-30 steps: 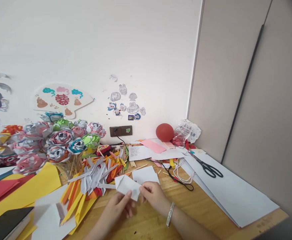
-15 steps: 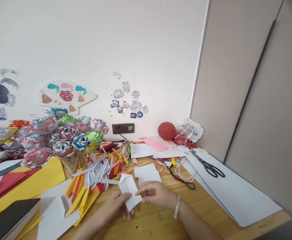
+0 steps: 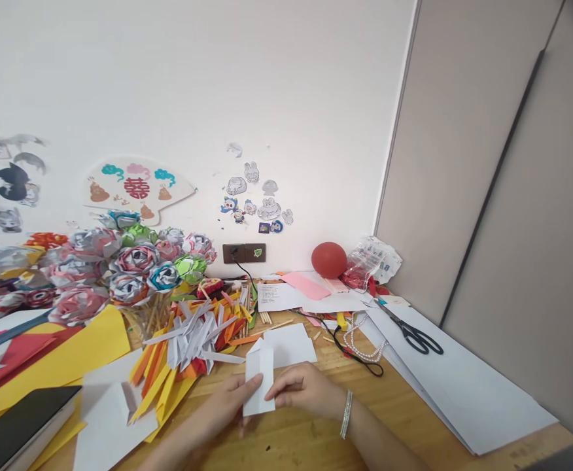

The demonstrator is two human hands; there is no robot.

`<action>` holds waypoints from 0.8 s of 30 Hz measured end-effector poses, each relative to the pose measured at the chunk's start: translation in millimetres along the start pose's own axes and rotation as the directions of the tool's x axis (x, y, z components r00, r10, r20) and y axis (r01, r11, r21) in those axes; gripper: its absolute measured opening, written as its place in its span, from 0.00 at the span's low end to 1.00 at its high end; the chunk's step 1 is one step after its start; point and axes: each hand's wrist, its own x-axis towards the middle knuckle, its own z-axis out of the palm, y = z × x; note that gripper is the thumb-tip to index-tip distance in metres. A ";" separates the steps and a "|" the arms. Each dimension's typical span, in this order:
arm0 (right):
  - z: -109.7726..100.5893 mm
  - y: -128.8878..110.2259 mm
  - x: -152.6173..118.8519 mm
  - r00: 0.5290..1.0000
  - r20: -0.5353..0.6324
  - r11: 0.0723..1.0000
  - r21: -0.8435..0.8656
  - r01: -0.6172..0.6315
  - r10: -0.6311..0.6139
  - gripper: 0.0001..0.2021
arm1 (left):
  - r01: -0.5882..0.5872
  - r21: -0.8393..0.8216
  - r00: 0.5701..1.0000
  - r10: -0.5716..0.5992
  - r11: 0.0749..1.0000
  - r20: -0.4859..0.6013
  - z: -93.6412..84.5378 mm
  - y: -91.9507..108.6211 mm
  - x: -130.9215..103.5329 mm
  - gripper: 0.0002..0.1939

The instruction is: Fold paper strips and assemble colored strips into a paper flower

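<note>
A small folded piece of white paper (image 3: pixel 261 366), with a pointed top corner, is held upright over the wooden table. My left hand (image 3: pixel 237 398) grips it from the left, thumb on the front and the other fingers mostly hidden behind. At the paper's lower right edge, the thumb and bent forefinger of my right hand (image 3: pixel 307 390) close together on it; a beaded bracelet (image 3: pixel 347 413) circles that wrist. Just behind the folded piece lies a flat white sheet (image 3: pixel 294 345).
Left of my hands are folded paper strips (image 3: pixel 198 337), paper flowers (image 3: pixel 137 258), yellow paper (image 3: pixel 95 340) and a dark flat object (image 3: pixel 21 422). To the right lie black scissors (image 3: pixel 416 337) on large white sheets (image 3: pixel 468 386), a bead string (image 3: pixel 365 347) and a red balloon (image 3: pixel 329 260).
The folded paper has turned from a slant to nearly upright and shifted slightly right. My left hand has moved right with it; my right hand stays at its edge.
</note>
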 end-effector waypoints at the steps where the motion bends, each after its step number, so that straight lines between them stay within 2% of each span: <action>1: -0.3 -0.7 -0.1 1.000 0.002 1.000 0.009 0.002 -0.002 0.11 | 0.000 -0.025 1.000 0.000 1.000 -0.002 0.0 -0.7 0.5 0.25; 6: -0.3 -5.4 -0.2 0.996 -0.041 0.988 -0.134 0.078 -0.084 0.09 | 0.017 -0.093 1.000 -0.017 0.996 -0.004 2.9 -5.3 2.4 0.24; 9: 0.7 -5.7 0.7 0.991 -0.083 0.982 -0.166 0.088 -0.103 0.09 | -0.001 -0.123 1.000 0.002 0.992 0.011 8.7 -6.9 2.1 0.24; 12: 2.5 -1.3 2.5 0.987 -0.139 0.991 -0.123 0.060 -0.078 0.10 | -0.025 -0.156 1.000 0.026 0.987 0.006 14.0 -7.4 1.1 0.23; 18: 9.7 8.6 5.2 0.985 -0.172 0.999 0.041 -0.027 0.033 0.11 | 0.000 -0.176 1.000 0.005 0.984 0.025 15.9 -12.7 2.9 0.22; 24: 13.7 12.3 6.5 0.966 -0.259 0.999 -0.031 -0.037 0.028 0.07 | 0.012 -0.140 0.997 -0.001 0.990 0.076 15.0 -12.0 3.2 0.25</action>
